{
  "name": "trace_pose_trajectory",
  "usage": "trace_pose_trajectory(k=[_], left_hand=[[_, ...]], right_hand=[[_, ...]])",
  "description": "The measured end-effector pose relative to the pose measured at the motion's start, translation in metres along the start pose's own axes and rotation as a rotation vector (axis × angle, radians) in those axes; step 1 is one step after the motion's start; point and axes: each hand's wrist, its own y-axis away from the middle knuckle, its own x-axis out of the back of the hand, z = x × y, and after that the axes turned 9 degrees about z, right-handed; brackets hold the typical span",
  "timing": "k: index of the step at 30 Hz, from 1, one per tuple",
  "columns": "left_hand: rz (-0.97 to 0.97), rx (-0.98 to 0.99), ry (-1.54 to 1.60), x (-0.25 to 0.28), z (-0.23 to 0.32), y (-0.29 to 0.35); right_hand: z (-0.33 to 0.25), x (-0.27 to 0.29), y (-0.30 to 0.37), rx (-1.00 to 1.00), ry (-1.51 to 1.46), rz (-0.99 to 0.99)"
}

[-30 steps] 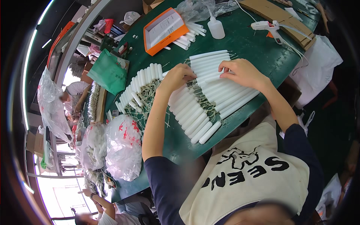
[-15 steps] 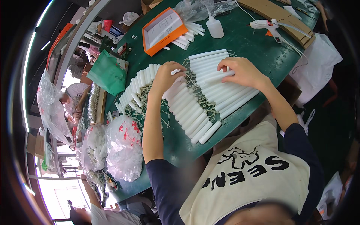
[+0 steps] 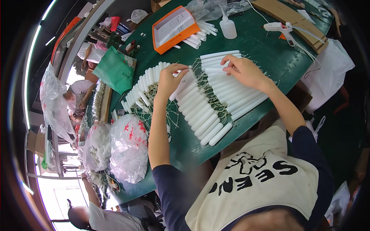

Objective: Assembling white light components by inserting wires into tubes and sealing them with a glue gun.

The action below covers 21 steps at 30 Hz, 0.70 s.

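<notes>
My left hand (image 3: 169,79) is closed in a pinch, with a small white piece (image 3: 190,67) at its fingertips, above the far end of the middle row of white tubes (image 3: 194,106). Over the right-hand row of longer white tubes (image 3: 227,92) hovers my right hand (image 3: 244,71), fingers curved, a gap between thumb and forefinger and nothing visible in it. Thin pale wires (image 3: 210,92) run tangled between these two rows. Left of my left wrist, a third row of white tubes (image 3: 146,79) fans out, wires trailing from it.
An orange box (image 3: 175,29), loose white tubes (image 3: 196,38), a squeeze bottle (image 3: 228,29) and a glue gun (image 3: 281,29) with its cord lie at the back of the green table (image 3: 269,50). A green bag (image 3: 114,71) and a stuffed plastic bag (image 3: 129,150) stand left. Other people work beyond.
My right hand has shifted away from me and left, off the tube it was touching. The left hand stays near the middle row's far end. The whole view has shifted slightly.
</notes>
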Motion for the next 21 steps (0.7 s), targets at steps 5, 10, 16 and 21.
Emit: trace_pose_trajectory(k=[5,10,16,21], left_hand=[[0.057,0.069,-0.025,-0.004,-0.002,0.003],[0.103,0.181,-0.008,-0.008,0.001,0.003],[0.139,0.168,0.016,-0.008,0.002,0.004],[0.14,0.084,0.053,-0.008,0.007,0.006]], right_hand=[[-0.001,-0.002,-0.001,-0.049,0.077,0.189],[0.003,-0.001,0.001,0.054,0.165,0.122],[0.012,-0.003,-0.003,0.002,0.131,0.175],[0.007,0.003,-0.004,-0.111,0.049,0.178]])
